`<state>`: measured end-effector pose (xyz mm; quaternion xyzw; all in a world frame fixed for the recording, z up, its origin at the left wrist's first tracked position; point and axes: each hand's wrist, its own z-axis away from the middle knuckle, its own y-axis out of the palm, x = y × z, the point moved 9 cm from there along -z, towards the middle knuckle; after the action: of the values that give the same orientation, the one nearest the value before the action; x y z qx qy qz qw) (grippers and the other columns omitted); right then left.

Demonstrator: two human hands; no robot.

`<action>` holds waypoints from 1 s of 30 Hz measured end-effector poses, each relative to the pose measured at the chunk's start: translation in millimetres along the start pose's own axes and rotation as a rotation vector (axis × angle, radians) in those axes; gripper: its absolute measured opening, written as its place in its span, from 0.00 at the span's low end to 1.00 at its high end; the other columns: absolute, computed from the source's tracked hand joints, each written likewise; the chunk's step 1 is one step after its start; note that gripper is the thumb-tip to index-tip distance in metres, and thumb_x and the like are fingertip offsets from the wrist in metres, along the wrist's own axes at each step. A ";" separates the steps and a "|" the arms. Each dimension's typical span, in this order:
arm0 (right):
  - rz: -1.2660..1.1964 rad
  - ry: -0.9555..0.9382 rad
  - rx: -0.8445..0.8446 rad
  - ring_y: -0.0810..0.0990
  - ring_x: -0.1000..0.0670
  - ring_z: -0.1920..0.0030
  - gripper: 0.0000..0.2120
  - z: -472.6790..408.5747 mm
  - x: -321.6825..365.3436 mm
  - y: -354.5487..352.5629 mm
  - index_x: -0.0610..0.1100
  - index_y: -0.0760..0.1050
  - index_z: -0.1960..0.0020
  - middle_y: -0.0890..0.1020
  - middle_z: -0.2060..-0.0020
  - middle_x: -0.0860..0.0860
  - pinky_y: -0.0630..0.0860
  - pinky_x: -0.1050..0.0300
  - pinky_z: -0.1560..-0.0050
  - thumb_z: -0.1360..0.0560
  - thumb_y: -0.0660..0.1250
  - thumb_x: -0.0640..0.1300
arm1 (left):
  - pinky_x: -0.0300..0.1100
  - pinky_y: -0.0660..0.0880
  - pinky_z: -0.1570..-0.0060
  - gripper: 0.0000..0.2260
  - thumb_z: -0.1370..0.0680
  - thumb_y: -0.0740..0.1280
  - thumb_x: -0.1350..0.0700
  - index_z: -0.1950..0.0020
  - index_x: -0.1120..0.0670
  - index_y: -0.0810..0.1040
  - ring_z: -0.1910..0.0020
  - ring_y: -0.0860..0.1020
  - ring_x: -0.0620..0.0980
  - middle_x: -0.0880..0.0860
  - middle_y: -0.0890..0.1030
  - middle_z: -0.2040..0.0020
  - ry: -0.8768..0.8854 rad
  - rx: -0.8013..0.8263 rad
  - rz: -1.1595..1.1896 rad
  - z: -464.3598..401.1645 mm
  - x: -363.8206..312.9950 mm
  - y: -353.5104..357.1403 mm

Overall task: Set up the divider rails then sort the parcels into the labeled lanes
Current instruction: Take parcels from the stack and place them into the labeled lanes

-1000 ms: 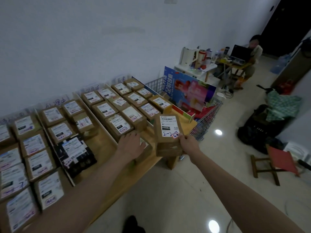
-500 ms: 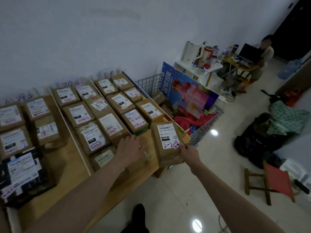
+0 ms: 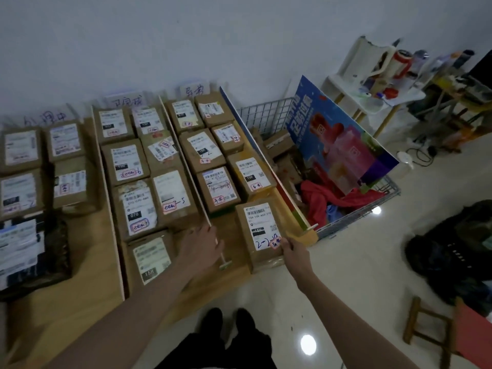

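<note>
Both arms reach forward; left hand [image 3: 200,247] palm-down, fingers relaxed; right hand [image 3: 294,253] pinching with curled fingers

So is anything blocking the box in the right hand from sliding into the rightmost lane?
Nothing visible does. The right hand grips the parcel at its near corner, and it already sits at the lane's near end. The nearest parcel ahead lies just beyond it. The left hand rests on the divider rail beside it.

Parcels [image 3: 262,233] on table: about nineteen. Divider rails [image 3: 186,166]: three. Hands [image 3: 201,249]: two.
</note>
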<state>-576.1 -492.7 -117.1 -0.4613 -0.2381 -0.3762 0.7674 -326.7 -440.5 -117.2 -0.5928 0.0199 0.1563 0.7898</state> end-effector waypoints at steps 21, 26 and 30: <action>0.017 -0.178 0.285 0.81 0.49 0.49 0.12 -59.0 -16.1 50.6 0.42 0.76 0.41 0.83 0.48 0.48 0.79 0.48 0.46 0.16 0.58 0.46 | 0.46 0.72 0.41 0.20 0.17 0.55 0.42 0.33 0.53 0.72 0.40 0.76 0.51 0.51 0.75 0.37 -0.469 0.061 0.049 39.5 -20.6 55.0; 0.071 -0.156 0.345 0.81 0.49 0.45 0.16 -68.8 -17.2 54.6 0.40 0.77 0.36 0.83 0.46 0.48 0.78 0.52 0.44 0.19 0.63 0.49 | 0.44 0.72 0.40 0.15 0.17 0.57 0.45 0.36 0.52 0.73 0.41 0.76 0.49 0.50 0.76 0.39 -0.490 0.028 0.098 43.0 -21.4 57.0; 0.151 -0.187 0.366 0.81 0.49 0.45 0.18 -77.6 -11.1 53.6 0.40 0.78 0.36 0.84 0.45 0.47 0.78 0.50 0.42 0.20 0.66 0.49 | 0.45 0.72 0.41 0.12 0.17 0.58 0.47 0.39 0.51 0.73 0.43 0.76 0.49 0.49 0.77 0.42 -0.497 0.016 0.109 41.6 -21.6 60.7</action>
<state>-538.7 -541.9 -189.1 -0.3635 -0.3373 -0.2238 0.8391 -370.1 -391.1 -156.7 -0.5282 -0.1415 0.3393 0.7654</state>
